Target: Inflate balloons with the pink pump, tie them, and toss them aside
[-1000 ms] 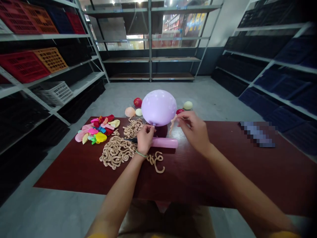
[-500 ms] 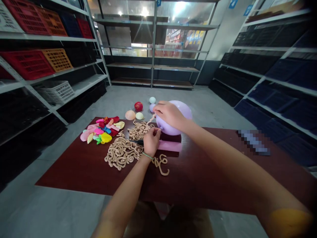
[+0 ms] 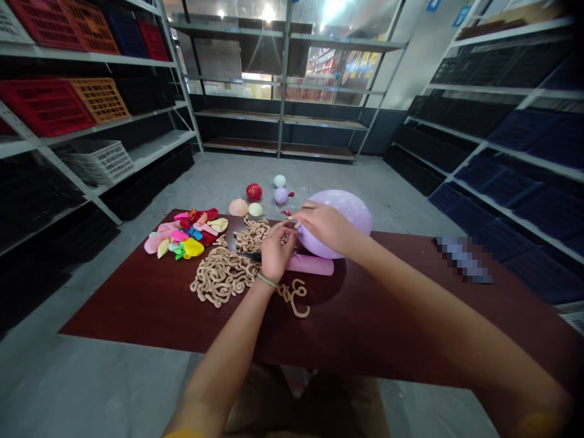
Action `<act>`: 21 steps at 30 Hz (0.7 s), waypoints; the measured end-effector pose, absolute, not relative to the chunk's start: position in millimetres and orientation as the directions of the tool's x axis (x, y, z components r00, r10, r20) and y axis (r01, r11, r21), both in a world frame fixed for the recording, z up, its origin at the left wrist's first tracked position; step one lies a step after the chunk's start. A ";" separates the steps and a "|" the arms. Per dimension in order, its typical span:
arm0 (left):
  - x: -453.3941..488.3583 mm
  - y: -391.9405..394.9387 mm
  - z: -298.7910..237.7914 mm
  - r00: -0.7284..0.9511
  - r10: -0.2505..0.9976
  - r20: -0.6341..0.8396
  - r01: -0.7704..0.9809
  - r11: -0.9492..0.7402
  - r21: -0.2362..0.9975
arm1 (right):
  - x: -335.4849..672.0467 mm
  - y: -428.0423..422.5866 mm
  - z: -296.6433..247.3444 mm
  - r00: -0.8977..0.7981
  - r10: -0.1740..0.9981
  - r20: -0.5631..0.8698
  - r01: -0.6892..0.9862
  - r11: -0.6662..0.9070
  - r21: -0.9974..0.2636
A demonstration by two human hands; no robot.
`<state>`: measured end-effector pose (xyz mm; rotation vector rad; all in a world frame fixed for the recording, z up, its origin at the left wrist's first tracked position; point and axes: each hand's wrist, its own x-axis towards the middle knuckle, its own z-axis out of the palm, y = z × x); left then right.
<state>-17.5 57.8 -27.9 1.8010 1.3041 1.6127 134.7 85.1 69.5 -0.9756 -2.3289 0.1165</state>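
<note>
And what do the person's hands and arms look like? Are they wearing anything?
The left hand and right hand have no gloves, so the fingers are bare. A thin green band goes round the left wrist. A bit of yellow sleeve shows near the picture's bottom edge on each arm.

Lilac balloon [image 3: 353, 222]: stretched rubber by appearance, smooth, with a soft sheen. Pink tube [image 3: 314, 264]: smooth plastic look, slightly glossy. Deflated balloons [image 3: 193, 247]: rubbery, wrinkled skins. Tan cords [image 3: 221, 280]: matt; exact material not determinable. Desk [image 3: 146, 310]: dark wood-look top, smooth, polished, reflective. Red crate [image 3: 48, 108] and white crate [image 3: 110, 161]: slotted, moulded plastic in appearance. Rear rack [image 3: 281, 88]: grey metal frame. Floor [image 3: 205, 173]: concrete-like, smooth, dull sheen.
</note>
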 end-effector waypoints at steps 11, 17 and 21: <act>-18.8 73.5 -45.5 -0.187 0.952 0.241 0.081 -0.229 0.970 | 144.8 66.3 59.3 -0.471 0.774 0.424 0.691 0.622 -0.368; -17.4 73.5 -42.5 -0.173 0.977 0.125 -0.089 -0.142 0.986 | 152.6 54.0 47.0 -0.358 0.854 0.377 0.701 0.513 -0.496; -16.6 72.3 -39.3 -0.170 0.981 0.095 -0.175 -0.125 0.977 | 156.3 52.3 40.9 -0.326 0.885 0.332 0.688 0.463 -0.559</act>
